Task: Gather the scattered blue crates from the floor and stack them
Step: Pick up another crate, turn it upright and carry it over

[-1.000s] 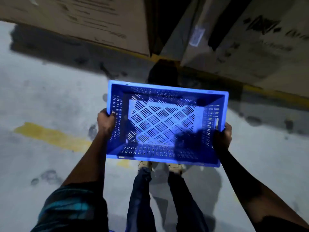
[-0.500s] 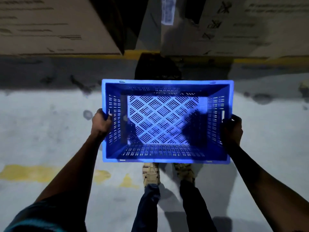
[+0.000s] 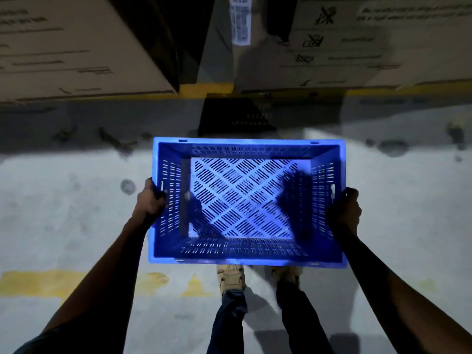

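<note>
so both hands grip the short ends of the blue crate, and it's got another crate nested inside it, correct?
Not quite. The head view shows the left hand and the right hand gripping the short ends of the blue crate, but it is empty: its slotted floor shows bare, with only shadows across it.

One view only, taken from a head-worn wide-angle camera. It is aimed forward and steeply down, so that the floor (image 3: 63, 213) fills the middle band. The crate (image 3: 245, 254) is seen from above and close, its inside fully exposed, held level at arm's reach. Both forearms enter from the lower corners; legs and shoes (image 3: 231, 275) are seen straight below. Boxes (image 3: 76, 47) are cut off by the upper edge. No second view is given.
</note>
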Demonstrator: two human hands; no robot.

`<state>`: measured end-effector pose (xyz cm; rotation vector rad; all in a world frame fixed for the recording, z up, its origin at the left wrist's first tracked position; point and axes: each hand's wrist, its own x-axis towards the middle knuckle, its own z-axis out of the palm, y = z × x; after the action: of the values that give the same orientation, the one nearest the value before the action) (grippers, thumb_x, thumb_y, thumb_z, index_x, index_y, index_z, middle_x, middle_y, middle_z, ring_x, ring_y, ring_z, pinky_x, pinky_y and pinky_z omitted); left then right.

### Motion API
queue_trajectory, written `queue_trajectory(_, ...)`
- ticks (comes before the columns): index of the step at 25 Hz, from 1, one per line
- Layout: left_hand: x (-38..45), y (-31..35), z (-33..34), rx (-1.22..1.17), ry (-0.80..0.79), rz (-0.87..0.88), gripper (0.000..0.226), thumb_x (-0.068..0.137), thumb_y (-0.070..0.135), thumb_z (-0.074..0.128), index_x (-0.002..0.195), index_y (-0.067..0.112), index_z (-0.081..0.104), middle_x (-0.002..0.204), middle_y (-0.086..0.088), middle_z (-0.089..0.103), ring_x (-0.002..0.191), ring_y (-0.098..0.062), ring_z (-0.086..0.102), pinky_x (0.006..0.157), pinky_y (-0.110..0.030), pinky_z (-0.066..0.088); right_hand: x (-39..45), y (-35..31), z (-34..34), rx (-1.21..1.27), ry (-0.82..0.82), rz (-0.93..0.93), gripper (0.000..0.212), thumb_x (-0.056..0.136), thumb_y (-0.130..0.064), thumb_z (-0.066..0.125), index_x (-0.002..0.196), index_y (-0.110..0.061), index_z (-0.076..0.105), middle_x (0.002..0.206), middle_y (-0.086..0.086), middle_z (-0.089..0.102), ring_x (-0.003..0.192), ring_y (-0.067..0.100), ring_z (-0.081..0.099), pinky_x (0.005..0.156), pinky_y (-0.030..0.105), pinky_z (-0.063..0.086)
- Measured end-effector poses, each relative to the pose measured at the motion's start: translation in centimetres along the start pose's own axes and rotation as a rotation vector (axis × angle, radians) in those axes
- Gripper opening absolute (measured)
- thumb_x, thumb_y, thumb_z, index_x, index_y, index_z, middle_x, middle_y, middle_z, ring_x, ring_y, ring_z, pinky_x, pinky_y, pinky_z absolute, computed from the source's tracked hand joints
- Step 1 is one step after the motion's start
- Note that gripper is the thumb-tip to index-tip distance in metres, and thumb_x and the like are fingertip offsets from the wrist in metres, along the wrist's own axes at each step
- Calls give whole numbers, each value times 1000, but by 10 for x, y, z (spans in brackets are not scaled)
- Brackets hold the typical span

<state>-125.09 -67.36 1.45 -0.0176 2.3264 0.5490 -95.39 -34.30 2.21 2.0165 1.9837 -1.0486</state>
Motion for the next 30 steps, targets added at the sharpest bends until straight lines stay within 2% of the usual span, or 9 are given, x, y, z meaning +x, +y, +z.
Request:
queue_trajectory(2,4,2,2,29,-25,-15,31,82,6,59,96,12,31,102,-32,64,88,-48,64,74,-52,55,-1,-2,1,-6,9,-2,33,82,0,50,112,-8,40,114,25,56,101,44,56,84,51,44)
queue_trajectory(8,-1,3,14,49,119,45,27,88,-3,57,99,5,34,105,-38,59,84,-39,55,69,-39,36,9,-12,0,23,49,-79,34,83,-3,42,116,-10,45,107,22,62,95,41,58,78,44,43)
queue_trajectory(10,-5,1,19,25,161,38,22,93,4,56,98,7,35,106,-38,58,91,-47,58,70,-40,37,10,-10,-3,16,29,-90,30,85,-8,41,115,-11,45,109,21,60,96,40,57,80,46,45)
queue_trajectory(14,-17,-3,23,40,205,-52,19,99,22,52,98,9,39,108,-35,57,96,-48,57,74,-42,39,-1,4,-4,10,-38,-111,27,85,-4,42,111,-10,43,108,22,60,94,40,57,75,41,42)
queue_trajectory(18,-15,-3,24,65,241,-27,20,97,19,53,103,2,44,106,-35,58,95,-49,58,78,-46,44,-5,10,-9,27,-84,-140,33,83,1,45,115,-9,44,101,16,58,82,32,50,70,35,36)
queue_trajectory(21,-18,-3,27,63,259,-42,18,97,18,51,104,3,44,107,-35,57,95,-48,58,79,-45,43,-6,8,-10,37,-89,-137,33,82,1,43,113,-11,43,98,10,55,84,32,52,71,35,38)
queue_trajectory(24,-25,-5,26,83,216,-89,18,95,16,50,108,3,45,112,-35,58,99,-50,58,86,-50,48,-17,11,-13,50,-114,-111,37,78,-13,42,115,-12,41,97,7,54,85,30,52,72,35,37)
queue_trajectory(26,-28,-7,24,117,193,-123,20,95,16,49,109,3,46,116,-36,58,102,-50,57,88,-51,48,-26,10,-16,71,-130,-89,47,72,-23,39,118,-11,41,100,9,54,84,28,50,73,36,37)
queue_trajectory(30,-33,-6,28,148,191,-187,23,95,15,49,113,1,46,119,-36,56,107,-50,55,89,-49,45,-31,9,-21,62,-165,-89,36,79,-20,46,114,-11,40,104,16,58,91,37,56,76,43,44)
